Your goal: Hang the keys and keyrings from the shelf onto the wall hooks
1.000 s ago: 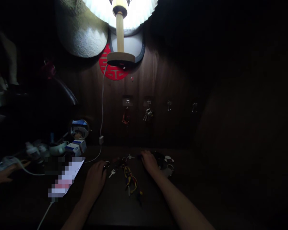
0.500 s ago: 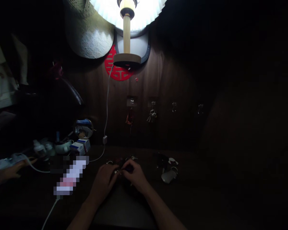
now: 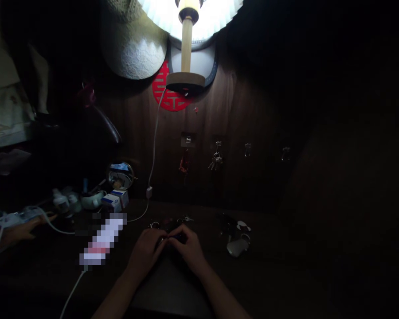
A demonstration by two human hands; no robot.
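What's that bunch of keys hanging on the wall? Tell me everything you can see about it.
The bunch of keys hangs from a small metal hook on the dark wood-grain wall panel. Several silvery metal keys share a round split ring and dangle together, fanning slightly down and to the left. The hook is the only thing visibly holding them. A small red hanging item hangs on its own to their left, apart from them. The dim light hides the keys' teeth and any markings.

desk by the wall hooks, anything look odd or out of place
Yes, the oblong item on the desk is pixelated, so it can't be identified, and its white cable trails off the near side. Also, a second person's hand reaches in at far left beside a white power strip.
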